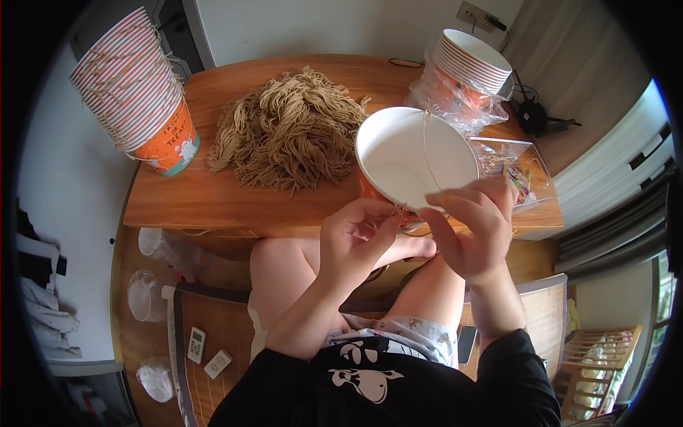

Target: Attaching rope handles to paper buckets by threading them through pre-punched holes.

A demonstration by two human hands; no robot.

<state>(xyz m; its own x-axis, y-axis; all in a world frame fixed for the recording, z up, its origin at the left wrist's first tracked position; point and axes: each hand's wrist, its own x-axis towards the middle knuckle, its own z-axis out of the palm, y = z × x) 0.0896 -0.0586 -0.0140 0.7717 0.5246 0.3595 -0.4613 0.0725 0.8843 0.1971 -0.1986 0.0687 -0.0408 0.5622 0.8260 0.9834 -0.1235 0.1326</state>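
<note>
A white-lined paper bucket (416, 160) with an orange outside stands tilted toward me at the desk's front edge. A thin twine cord (430, 146) runs from its far rim down across the mouth. At the near rim, my left hand (356, 238) is closed in a pinch on a short end of twine. My right hand (478, 231) is beside it on the right, thumb and forefinger bent close together at the rim. What those fingertips hold, if anything, is too small to make out. A big heap of tan twine pieces (292, 132) lies left of the bucket.
A tall stack of striped buckets (131, 89) with twine handles stands at the desk's left. Plastic-wrapped buckets (473, 67) are at the back right, near a clear tray (516, 167) of small items. A phone (467, 344) and a remote (196, 344) lie lower down.
</note>
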